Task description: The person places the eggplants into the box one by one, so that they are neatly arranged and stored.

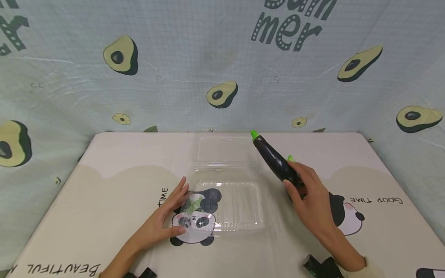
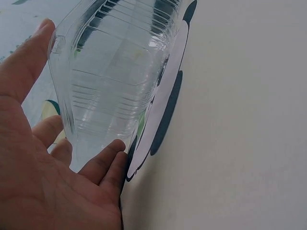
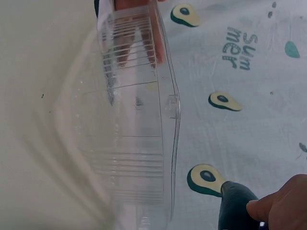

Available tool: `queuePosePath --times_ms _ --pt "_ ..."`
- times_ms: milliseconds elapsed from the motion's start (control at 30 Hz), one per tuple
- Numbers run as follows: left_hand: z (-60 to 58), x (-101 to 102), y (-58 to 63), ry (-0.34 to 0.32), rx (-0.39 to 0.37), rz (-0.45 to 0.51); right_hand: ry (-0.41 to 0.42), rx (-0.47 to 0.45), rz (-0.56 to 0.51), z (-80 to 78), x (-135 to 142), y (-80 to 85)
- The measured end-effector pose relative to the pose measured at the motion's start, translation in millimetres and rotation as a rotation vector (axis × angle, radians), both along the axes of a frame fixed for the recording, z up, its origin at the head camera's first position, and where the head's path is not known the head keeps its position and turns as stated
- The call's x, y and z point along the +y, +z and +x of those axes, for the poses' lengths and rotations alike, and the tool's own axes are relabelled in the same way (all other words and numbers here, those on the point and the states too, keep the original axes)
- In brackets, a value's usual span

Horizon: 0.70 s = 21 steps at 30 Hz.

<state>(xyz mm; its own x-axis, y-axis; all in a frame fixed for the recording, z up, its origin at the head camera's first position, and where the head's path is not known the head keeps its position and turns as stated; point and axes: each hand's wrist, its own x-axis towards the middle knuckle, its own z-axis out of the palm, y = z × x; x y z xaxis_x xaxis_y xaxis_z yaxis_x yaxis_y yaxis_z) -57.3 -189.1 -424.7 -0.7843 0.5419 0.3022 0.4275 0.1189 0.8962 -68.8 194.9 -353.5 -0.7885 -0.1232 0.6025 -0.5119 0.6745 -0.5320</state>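
Right hand (image 1: 311,202): grip round dark eggplant (image 1: 274,157) | left hand (image 1: 161,222): grip wide, at clear container (image 1: 241,206) edge

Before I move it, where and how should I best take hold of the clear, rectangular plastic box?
The box seems best pinched by its thin left rim, coming from the left: this clear edge stands raised, and the left hand is there, fingers and thumb spread. The clear, shallow lid lies open on the far side.
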Motion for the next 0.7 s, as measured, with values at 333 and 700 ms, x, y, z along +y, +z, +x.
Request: queuePosePath --times_ms 333,700 --pt "-0.8 -2 -0.2 -0.005 0.025 -0.004 0.089 -0.036 0.016 -8.9 -3 -7.4" --pt "-0.1 -1 -0.2 0.001 0.002 -0.003 0.217 -0.015 0.043 -17.8 -11 -13.3"
